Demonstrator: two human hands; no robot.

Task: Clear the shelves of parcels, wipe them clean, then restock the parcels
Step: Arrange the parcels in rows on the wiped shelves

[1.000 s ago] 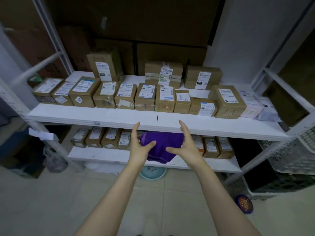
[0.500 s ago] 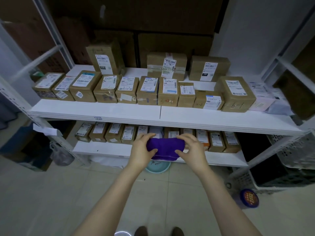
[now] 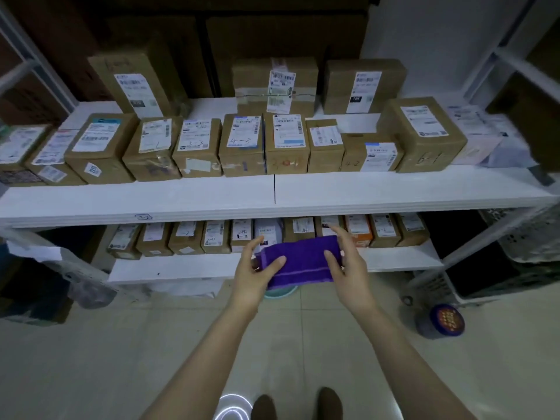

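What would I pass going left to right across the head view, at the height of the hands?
In order: left hand → purple cloth → right hand → blue tin on the floor.

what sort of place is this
Probably a parcel storeroom or pickup point: white shelves hold rows of cardboard parcels with shipping labels and handwritten codes. The left hand and right hand hold a purple cloth.

Parcels (image 3: 242, 145) line the upper shelf (image 3: 394, 189); more parcels (image 3: 186, 237) fill the lower shelf (image 3: 169, 268) beneath.
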